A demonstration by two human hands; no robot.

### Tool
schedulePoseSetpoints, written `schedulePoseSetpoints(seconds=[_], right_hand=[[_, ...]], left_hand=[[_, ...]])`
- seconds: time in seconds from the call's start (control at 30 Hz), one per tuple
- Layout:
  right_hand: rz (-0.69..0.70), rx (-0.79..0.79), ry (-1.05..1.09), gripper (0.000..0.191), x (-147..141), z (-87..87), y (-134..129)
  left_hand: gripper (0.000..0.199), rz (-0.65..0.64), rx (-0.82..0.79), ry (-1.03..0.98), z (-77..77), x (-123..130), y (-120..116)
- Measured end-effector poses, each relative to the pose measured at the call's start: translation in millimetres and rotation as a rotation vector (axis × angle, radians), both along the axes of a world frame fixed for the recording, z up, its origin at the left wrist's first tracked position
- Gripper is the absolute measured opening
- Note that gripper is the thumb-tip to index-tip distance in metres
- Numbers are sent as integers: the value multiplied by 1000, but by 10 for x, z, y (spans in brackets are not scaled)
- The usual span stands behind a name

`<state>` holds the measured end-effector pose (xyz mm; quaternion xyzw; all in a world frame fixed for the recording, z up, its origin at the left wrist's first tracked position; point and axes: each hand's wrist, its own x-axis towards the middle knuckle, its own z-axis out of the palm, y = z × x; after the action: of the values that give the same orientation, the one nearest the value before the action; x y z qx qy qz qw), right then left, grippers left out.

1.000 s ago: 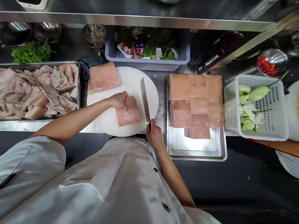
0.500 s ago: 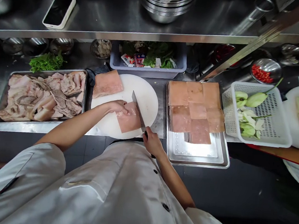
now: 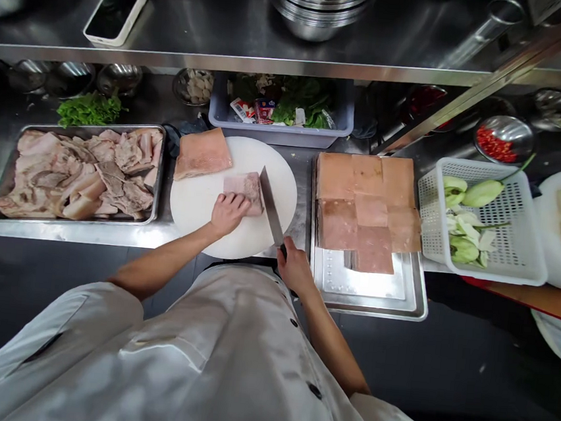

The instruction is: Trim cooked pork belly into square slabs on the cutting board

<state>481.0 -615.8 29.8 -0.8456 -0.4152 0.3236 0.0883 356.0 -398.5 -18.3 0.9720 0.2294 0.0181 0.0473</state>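
Observation:
On a round white cutting board (image 3: pixel 191 212) lies a block of pork (image 3: pixel 241 183), its pale layered side facing up. My left hand (image 3: pixel 229 215) grips the block's near side with curled fingers. In my right hand (image 3: pixel 296 265) is the handle of a kitchen knife (image 3: pixel 271 206), the blade pointing away from me just right of the pork, a small gap between them. A larger pork slab (image 3: pixel 203 154) rests at the board's upper left edge, skin up. To the right, square pork pieces (image 3: pixel 371 199) sit stacked on a metal tray (image 3: pixel 404 295).
Left of the board is a metal tray (image 3: pixel 1 193) of pork trimmings, with green herbs (image 3: pixel 90 109) behind it. A lilac bin (image 3: pixel 278 134) of greens stands behind the board. A white basket (image 3: pixel 524 254) of vegetables is at right. A steel shelf (image 3: pixel 200 62) overhangs the back.
The pork block has been turned from skin up to its layered side up. My left hand has moved to the block's near side. The knife has shifted right, off the meat.

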Motion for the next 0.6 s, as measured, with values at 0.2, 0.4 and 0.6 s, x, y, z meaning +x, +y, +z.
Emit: schedulePoseSetpoints(seconds=[0.2,0.4,0.6], right_hand=[[-40,-167,22,29,-248,178,-49],[-95,-215,57,26,-582,469,55],[-88,-202,116,32,-673,463,394]], left_hand=[[45,-76,-172,-28,-66,-53,75],[56,-90,-279,-94,-125,177,340],[57,-7,-284,-145,-211,186,182]])
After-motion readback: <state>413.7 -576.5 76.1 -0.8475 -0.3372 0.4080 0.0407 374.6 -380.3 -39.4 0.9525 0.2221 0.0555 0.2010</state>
